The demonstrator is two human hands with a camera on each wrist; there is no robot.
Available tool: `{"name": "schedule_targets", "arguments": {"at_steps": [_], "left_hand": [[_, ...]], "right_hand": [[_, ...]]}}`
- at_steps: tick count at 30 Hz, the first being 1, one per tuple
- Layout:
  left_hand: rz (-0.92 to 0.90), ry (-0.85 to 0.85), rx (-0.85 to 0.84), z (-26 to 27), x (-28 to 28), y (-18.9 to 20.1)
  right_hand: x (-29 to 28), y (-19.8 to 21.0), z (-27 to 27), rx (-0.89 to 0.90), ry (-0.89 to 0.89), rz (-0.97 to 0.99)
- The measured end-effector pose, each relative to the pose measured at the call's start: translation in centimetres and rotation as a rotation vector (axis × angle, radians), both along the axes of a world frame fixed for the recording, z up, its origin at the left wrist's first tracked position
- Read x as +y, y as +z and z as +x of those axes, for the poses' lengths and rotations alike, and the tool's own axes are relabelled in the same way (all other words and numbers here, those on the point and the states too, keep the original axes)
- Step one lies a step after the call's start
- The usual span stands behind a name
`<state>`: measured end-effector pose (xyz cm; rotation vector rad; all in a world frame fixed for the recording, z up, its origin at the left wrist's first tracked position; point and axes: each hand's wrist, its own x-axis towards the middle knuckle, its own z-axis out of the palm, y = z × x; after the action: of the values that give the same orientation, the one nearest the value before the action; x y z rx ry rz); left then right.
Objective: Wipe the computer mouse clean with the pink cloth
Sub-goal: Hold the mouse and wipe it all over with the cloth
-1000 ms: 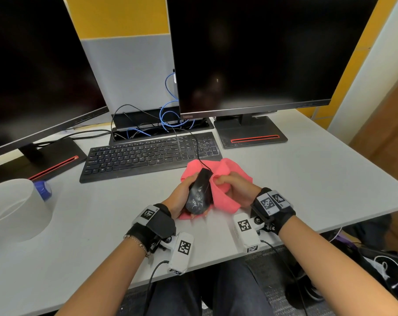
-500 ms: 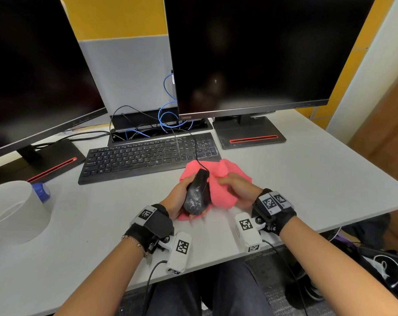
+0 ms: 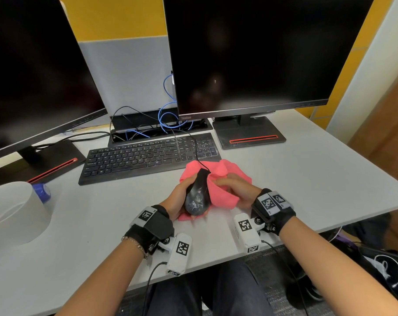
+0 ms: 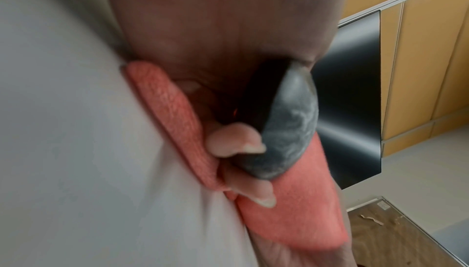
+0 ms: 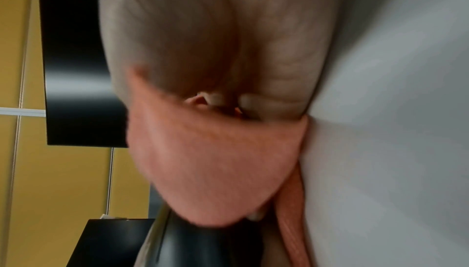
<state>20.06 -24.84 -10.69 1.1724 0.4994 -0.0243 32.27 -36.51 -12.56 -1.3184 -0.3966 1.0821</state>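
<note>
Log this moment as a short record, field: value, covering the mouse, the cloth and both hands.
mouse: black computer mouse, whitish smears on its back, cable runs over the keyboard
cloth: pink cloth, bunched under and right of the mouse
left hand: left hand grips the mouse from the left
right hand: right hand grips the cloth against the mouse's right side
surface: white desk

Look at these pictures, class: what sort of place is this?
Most likely an office workstation: two dark monitors stand on a grey desk behind a black keyboard, with yellow partition panels behind.
</note>
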Motion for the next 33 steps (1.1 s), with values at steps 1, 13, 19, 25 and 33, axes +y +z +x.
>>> {"name": "schedule_targets", "arguments": {"at_steps": [1, 13, 19, 25, 33], "left_hand": [[0.004, 0.011, -0.005, 0.0, 0.0, -0.1], [-0.043, -0.002, -0.035, 0.1, 0.2, -0.4], [-0.041, -0.003, -0.034, 0.1, 0.1, -0.4], [-0.066, 0.015, -0.051, 0.2, 0.0, -0.4], [-0.053, 0.016, -0.042, 0.1, 0.0, -0.4]], "right_hand": [[0.0, 0.0, 0.1, 0.014, -0.030, 0.006], [-0.2, 0.0, 0.2, 0.053, -0.010, 0.032], [-0.2, -0.2, 0.5, 0.028, -0.088, -0.005], [-0.4, -0.1, 0.4, 0.108, -0.077, 0.040], [-0.8, -0.4, 0.0, -0.018, 0.055, 0.104]]}}
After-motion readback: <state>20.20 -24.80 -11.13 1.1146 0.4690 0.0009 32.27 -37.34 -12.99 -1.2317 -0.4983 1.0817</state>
